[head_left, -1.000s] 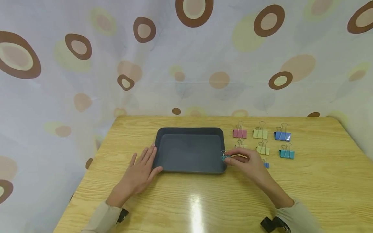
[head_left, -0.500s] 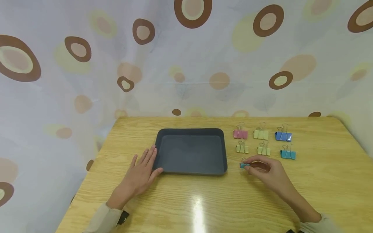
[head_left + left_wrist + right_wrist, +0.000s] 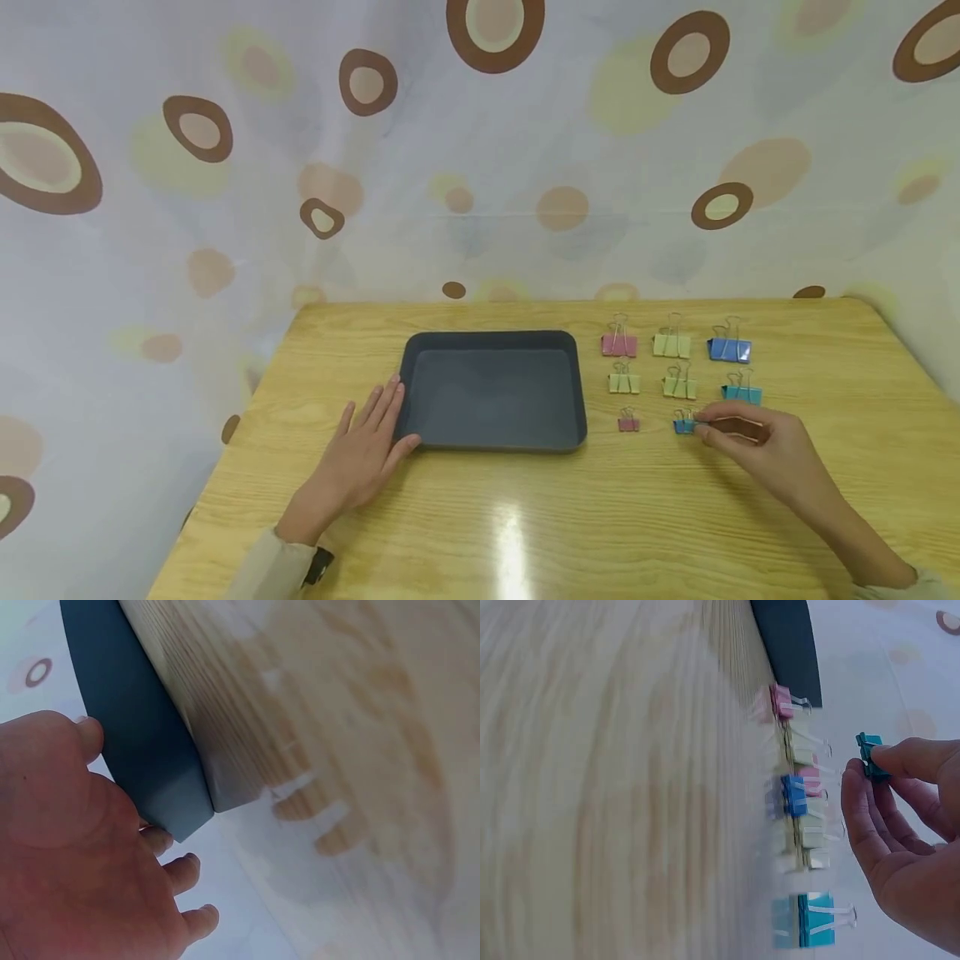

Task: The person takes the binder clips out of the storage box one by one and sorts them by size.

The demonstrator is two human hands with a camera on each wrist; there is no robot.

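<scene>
My right hand (image 3: pixel 757 437) pinches a small teal binder clip (image 3: pixel 870 742) between thumb and fingers, raised above the table in the right wrist view. In the head view that clip is mostly hidden, close to a small blue binder clip (image 3: pixel 682 426). Left of these lies a small pink binder clip (image 3: pixel 628 425). Behind the right hand is a larger teal binder clip (image 3: pixel 741 393), partly covered by the fingers. My left hand (image 3: pixel 360 450) rests with straight fingers against the left side of a dark grey tray (image 3: pixel 487 447).
Larger binder clips stand in rows right of the tray: pink (image 3: pixel 618 346), pale yellow (image 3: pixel 671 346) and blue (image 3: pixel 729 350) at the back. Two smaller pale yellow clips (image 3: pixel 624 383) are in front of them. A patterned cloth (image 3: pixel 480 208) hangs behind the wooden table (image 3: pixel 450 525).
My right hand has carried the small teal clip rightward from the tray's right edge, past the small pink clip, to beside the small blue one. The left hand stays at the tray.
</scene>
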